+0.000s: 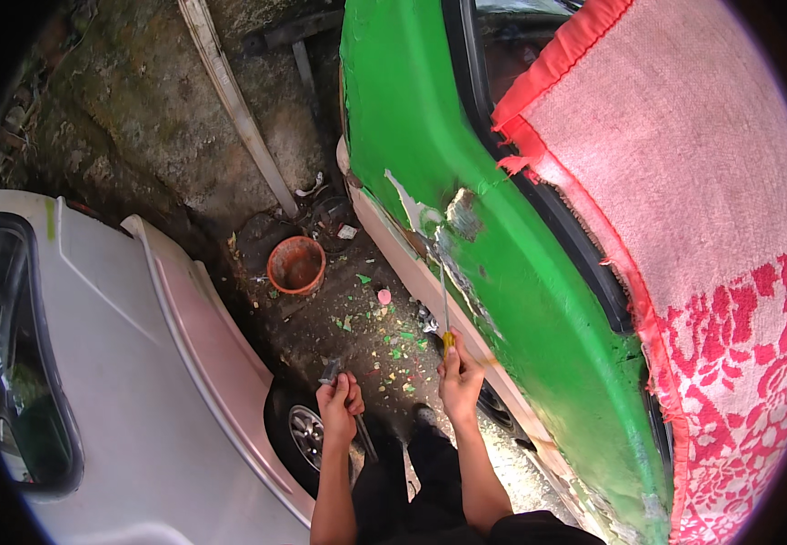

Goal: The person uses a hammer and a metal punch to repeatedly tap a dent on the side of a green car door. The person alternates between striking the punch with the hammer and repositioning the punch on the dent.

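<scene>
From my remote place I see dark ground (304,338), scattered with paint chips (396,353), between a pale car (112,300) and a green car (539,272). On it stands a terracotta pot (272,266); its content I cannot tell. My right grip (460,381) holds a yellow-handled screwdriver (449,342), pointing toward the green car's peeled patch (463,215); my left grip (339,406) is closed around a hammer-like tool (331,369).

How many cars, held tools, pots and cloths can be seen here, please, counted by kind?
Cars: 2 (green car, silver car)
Held tools: 2 (screwdriver, metal tool)
Pots: 1 (orange pot)
Cloths: 1 (pink cloth)
Total: 6
</scene>
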`<state>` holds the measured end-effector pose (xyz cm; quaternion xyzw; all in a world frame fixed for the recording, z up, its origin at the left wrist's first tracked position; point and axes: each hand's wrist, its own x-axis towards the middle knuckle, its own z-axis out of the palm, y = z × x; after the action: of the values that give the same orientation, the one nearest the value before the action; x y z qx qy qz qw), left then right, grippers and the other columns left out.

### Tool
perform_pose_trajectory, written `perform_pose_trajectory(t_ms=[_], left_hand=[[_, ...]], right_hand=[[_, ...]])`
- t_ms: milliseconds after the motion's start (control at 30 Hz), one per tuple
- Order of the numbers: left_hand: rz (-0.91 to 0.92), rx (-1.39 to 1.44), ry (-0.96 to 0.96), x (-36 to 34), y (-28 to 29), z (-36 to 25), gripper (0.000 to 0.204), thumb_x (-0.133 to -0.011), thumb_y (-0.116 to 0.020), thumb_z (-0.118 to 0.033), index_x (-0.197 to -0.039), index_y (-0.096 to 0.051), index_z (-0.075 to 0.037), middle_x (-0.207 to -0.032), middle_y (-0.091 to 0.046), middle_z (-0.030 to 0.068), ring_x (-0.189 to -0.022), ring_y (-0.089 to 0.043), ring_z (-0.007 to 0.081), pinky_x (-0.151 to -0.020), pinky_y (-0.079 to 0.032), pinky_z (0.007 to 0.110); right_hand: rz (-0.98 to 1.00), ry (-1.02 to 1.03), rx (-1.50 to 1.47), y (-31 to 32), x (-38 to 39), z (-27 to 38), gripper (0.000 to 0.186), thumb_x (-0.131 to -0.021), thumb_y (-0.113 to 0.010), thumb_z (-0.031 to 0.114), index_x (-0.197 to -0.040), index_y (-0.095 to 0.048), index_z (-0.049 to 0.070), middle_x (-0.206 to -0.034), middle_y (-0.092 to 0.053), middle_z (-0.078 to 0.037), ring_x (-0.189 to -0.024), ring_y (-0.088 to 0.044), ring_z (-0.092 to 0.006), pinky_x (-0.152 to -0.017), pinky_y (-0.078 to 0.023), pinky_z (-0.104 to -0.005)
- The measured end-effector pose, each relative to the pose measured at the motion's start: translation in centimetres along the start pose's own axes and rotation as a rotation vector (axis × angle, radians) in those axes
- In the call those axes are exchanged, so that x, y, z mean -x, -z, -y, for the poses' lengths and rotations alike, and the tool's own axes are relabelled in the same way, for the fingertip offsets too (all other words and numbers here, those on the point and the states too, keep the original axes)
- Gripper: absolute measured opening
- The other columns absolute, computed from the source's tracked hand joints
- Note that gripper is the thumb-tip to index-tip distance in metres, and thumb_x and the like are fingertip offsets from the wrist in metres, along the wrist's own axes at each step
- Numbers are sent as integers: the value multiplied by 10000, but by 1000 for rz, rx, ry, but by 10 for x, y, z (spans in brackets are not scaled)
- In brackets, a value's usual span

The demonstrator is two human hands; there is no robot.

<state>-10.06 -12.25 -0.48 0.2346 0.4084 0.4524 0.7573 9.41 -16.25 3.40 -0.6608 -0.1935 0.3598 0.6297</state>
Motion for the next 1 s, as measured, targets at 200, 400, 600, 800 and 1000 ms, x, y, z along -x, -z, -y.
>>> perform_pose_trajectory(t_ms=[200,400,600,800,1000], left_hand=[[2,-68,-23,3,-6,-6,274,-1016,-541,-295,-896,-528,-49,-627,-394,-30,-474,-324,59,-444,-240,238],[2,-26,-8,8,2,-1,266,-1013,-546,-299,-915,-542,-52,-639,-407,-32,-477,-331,59,-444,-255,236],[34,13,27,11,-12,12,268,-1017,-537,-301,-912,-537,-55,-641,-399,-29,-477,-326,59,-448,-255,237],[34,-8,7,18,-31,14,280,-1016,-540,-303,-898,-528,-49,-626,-395,-26,-476,-323,64,-452,-246,245],[-2,-13,-21,26,-36,8,287,-1014,-542,-314,-902,-534,-50,-633,-399,-28,-484,-327,65,-456,-255,245]], right_hand=[[-6,158,175,-31,-51,-20,352,-1014,-518,119,-1349,-568,22,-687,-516,21,-569,-445,-56,-513,-391,-239],[89,-78,-32,4,-12,10,406,-1044,-457,213,-1413,-500,50,-690,-472,11,-528,-420,-61,-489,-384,-245],[280,-409,-511,24,-13,19,254,-1036,-470,277,-1161,-544,69,-783,-528,-20,-625,-525,-107,-473,-396,-250],[474,-456,-593,29,-14,19,153,-1051,-444,255,-1162,-422,153,-855,-610,-97,-374,-390,-85,-339,-285,-220],[450,-547,-663,38,-23,28,307,-1059,-399,224,-1359,-410,159,-786,-539,-56,-397,-324,-74,-348,-244,-213]])
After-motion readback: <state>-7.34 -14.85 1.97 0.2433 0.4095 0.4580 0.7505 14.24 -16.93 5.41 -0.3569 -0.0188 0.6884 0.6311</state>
